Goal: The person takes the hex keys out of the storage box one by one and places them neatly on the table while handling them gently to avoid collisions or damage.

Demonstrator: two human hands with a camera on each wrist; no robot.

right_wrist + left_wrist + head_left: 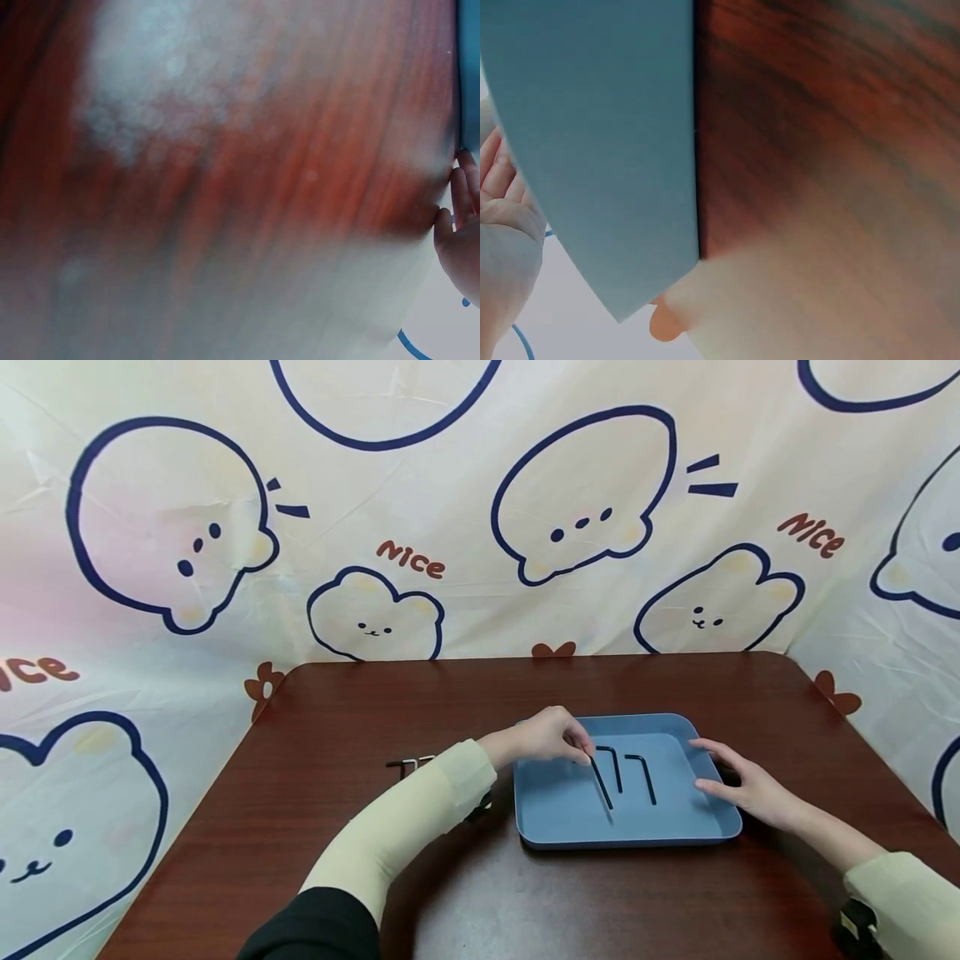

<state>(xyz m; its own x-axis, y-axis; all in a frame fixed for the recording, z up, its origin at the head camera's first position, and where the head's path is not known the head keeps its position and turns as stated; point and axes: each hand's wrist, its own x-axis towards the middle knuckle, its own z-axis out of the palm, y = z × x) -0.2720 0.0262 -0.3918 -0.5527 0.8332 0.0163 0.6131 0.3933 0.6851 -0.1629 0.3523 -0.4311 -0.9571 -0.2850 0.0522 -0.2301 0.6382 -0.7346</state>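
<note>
The left hand (549, 735) is over the left part of the blue tray (630, 842), thumb and fingertips closed together in a pinch on a black hex key (602, 785). The held key starts right at the fingertips, with its upper end tucked between them, so whether that end is bent cannot be told. From there its straight length slants down and to the right, below the fingers and inside the tray. A faint shadow lies just under its lower tip; whether the tip touches the tray floor is not clear.

Just to the right of the held key, two more black keys lie on the tray floor, both L-shaped with the short arm at the top pointing left: the middle key (616, 768) is close beside the pinching fingers, and the right key (645, 779) is a little farther from them. Neither is in a hand.

The right hand (750, 785) is at the tray's right rim, its fingers extended and its thumb well apart from them, both reaching over the edge; it has no key. The right wrist view also shows its fingers by the tray's side.

On the brown table (600, 902), well to the left of the tray, a few small keys (402, 768) lie near each other, partly hidden by the pale left sleeve (420, 793)
</note>
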